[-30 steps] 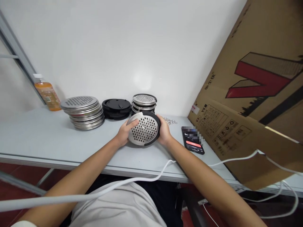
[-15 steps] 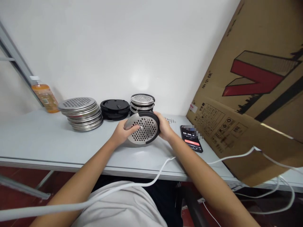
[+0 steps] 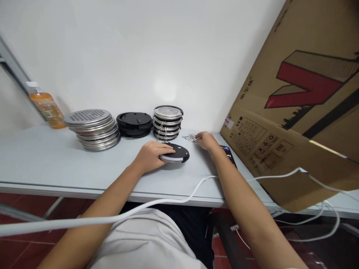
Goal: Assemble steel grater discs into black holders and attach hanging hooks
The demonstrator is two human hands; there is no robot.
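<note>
My left hand (image 3: 153,154) grips a round disc with a black plastic back (image 3: 179,150), tilted just above the table, black side up and a strip of its metal edge showing at the front. My right hand (image 3: 206,141) reaches to a small pile of thin wire clips (image 3: 190,138); its fingertips are closed together at the pile's right end, and what they pinch is too small to make out. Behind the held disc rises a stack of metal discs with black rims (image 3: 167,123), with wire clips hanging at its front.
Perforated metal discs (image 3: 91,129) are piled at left, beside stacked black plastic discs (image 3: 135,125). An orange bottle (image 3: 48,106) stands far left. A phone (image 3: 229,155) lies partly behind my right forearm. A big cardboard box (image 3: 280,130) borders the right; a white cable (image 3: 179,200) crosses in front.
My right hand has left the disc and moved right to the wire clips. My left hand has turned the disc from its perforated face to its black back, lower down.
</note>
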